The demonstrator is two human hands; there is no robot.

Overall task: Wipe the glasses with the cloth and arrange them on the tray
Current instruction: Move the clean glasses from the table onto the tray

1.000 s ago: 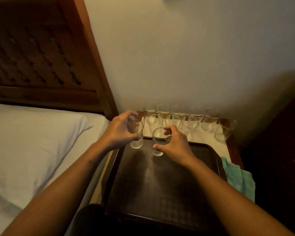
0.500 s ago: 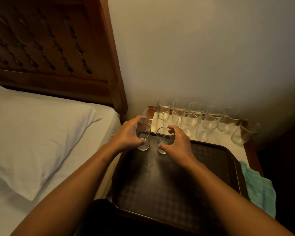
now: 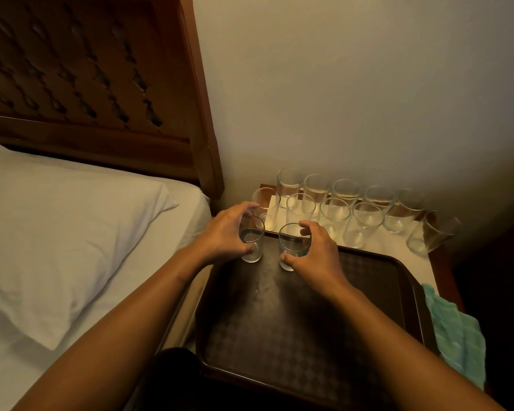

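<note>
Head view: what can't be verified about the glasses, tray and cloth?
In the head view:
Whether the two clear glasses gripped by the left hand and right hand stand on the dark brown tray or hover: thumbs and dimness obscure their bases.
Smears on glass: too dim.
Green cloth, full extent: tray rim covers one side, shadow the near end.
Tray's near edge: forearms and shadow cover it.

Dim wall point(image 3: 339, 84), carved headboard point(image 3: 86, 78) (dark wood)

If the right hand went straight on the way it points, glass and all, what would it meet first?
Probably the nearest loose glass just beyond the tray edge, ahead of the right hand; depth is unclear.
</note>
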